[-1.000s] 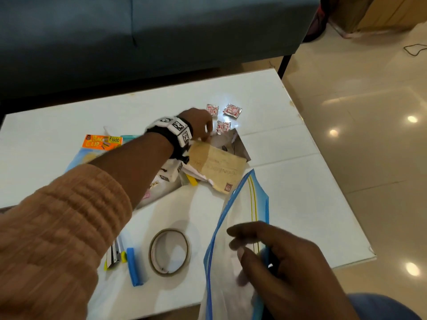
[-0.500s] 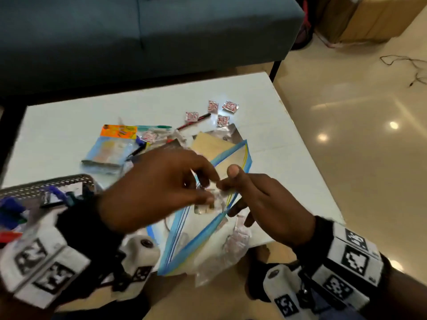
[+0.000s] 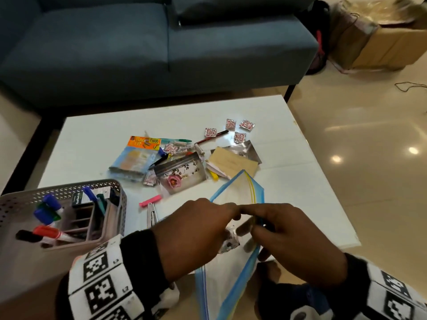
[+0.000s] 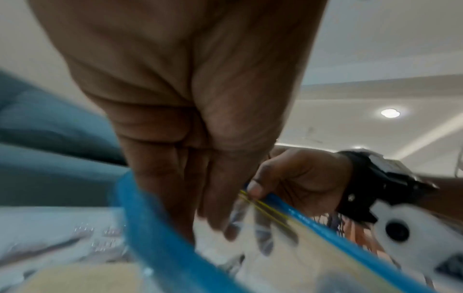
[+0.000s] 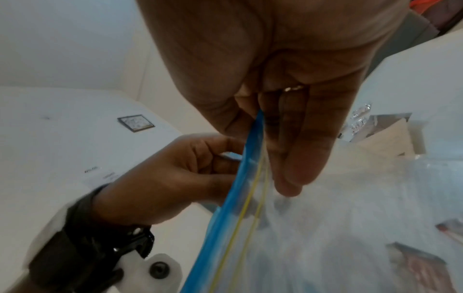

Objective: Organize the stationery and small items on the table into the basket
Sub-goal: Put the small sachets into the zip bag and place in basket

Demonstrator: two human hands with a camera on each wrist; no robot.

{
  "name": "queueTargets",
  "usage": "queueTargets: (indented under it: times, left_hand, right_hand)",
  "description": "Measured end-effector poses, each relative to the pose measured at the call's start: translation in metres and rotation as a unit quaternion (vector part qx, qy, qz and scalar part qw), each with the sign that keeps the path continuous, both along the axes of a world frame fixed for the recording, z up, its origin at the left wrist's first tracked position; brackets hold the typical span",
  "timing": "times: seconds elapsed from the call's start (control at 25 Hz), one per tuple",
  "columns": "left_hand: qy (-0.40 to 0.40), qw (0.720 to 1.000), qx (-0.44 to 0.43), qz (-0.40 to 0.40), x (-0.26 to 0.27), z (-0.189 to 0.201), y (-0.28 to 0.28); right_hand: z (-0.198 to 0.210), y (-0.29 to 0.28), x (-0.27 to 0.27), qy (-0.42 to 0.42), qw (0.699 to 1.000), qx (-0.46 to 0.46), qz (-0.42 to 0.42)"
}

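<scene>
A clear zip bag [image 3: 231,273] with blue lips hangs over the table's near edge. My right hand [image 3: 256,222] pinches its right lip, the thumb on the blue strip [image 4: 255,190]. My left hand [image 3: 231,211] is at the mouth, its curled fingers pinching the other lip [image 5: 225,154]. A small silver packet [image 3: 230,242] lies inside the bag. The grey perforated basket [image 3: 57,187] stands at the near left and holds several markers. Sachets [image 3: 240,136], pens [image 3: 211,137], a bag-clip pack [image 3: 136,158], a floral pouch [image 3: 182,174] and a brown envelope [image 3: 233,163] lie mid-table.
A pink clip [image 3: 150,200] and a metal clip [image 3: 151,217] lie between the basket and my left hand. A blue sofa [image 3: 138,54] runs behind the white table [image 3: 300,192]. A cardboard box [image 3: 381,42] sits on the floor at the far right.
My left hand came back from the sachets with a small packet and brought it to the bag. That packet now lies inside, and both hands hold the bag's mouth.
</scene>
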State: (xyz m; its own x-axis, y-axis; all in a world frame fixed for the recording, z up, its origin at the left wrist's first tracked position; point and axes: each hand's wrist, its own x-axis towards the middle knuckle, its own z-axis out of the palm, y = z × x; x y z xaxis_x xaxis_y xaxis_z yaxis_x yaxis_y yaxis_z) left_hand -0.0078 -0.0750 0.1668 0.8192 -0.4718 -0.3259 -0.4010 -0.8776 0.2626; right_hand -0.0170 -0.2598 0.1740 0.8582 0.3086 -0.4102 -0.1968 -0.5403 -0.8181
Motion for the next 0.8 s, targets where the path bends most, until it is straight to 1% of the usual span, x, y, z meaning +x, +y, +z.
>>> queueTargets:
  times: [0.08,0.12,0.2,0.24,0.32,0.4,0.44,0.48,0.56,0.6,0.64,0.72,0.76,0.8]
  left_hand:
    - [-0.005,0.993,0.087,-0.085,0.003,-0.003,-0.006]
    - [0.013,0.985,0.121,-0.121,0.001,-0.007,-0.011]
    - [0.062,0.969,0.17,-0.168,-0.004,-0.014,-0.021]
    - [0.065,0.959,0.199,-0.189,-0.006,-0.017,-0.023]
    - [0.052,0.943,0.247,-0.215,-0.009,-0.019,-0.024]
    - [0.051,0.944,0.271,-0.183,-0.015,-0.015,-0.014]
    - [0.054,0.946,0.274,-0.168,-0.017,-0.011,-0.009]
    - [0.036,0.951,0.263,-0.159,-0.023,0.0,-0.001]
    - [-0.028,0.961,0.221,-0.166,-0.027,0.021,0.008]
    - [-0.054,0.968,0.191,-0.153,-0.034,0.036,0.014]
    - [-0.063,0.977,0.152,-0.134,-0.04,0.047,0.02]
    - [-0.057,0.991,0.098,-0.078,-0.056,0.064,0.035]
    - [-0.054,0.994,0.08,-0.054,-0.065,0.064,0.047]
    - [-0.031,0.994,0.094,-0.047,-0.075,0.061,0.058]
  right_hand:
    - [0.004,-0.006,0.006,0.045,0.998,0.034,-0.032]
    - [0.006,-0.007,0.008,0.061,0.996,0.044,-0.042]
    - [0.01,-0.008,0.009,0.088,0.993,0.061,-0.048]
    - [0.013,-0.007,0.009,0.097,0.992,0.063,-0.041]
    - [0.019,-0.006,0.006,0.096,0.994,0.048,-0.027]
    - [0.021,-0.008,0.002,0.075,0.997,0.017,-0.027]
    - [0.02,-0.01,0.001,0.058,0.998,-0.011,-0.02]
    - [0.021,-0.011,-0.002,0.034,0.998,-0.047,-0.003]
    - [0.018,-0.017,-0.001,0.001,0.991,-0.13,0.025]
    - [0.022,-0.017,-0.003,-0.002,0.989,-0.146,0.034]
    - [0.024,-0.016,-0.004,-0.001,0.989,-0.145,0.035]
    - [0.028,-0.011,-0.007,0.015,0.991,-0.125,0.041]
    - [0.028,-0.009,-0.007,0.03,0.992,-0.113,0.042]
    - [0.027,-0.006,-0.006,0.038,0.993,-0.102,0.044]
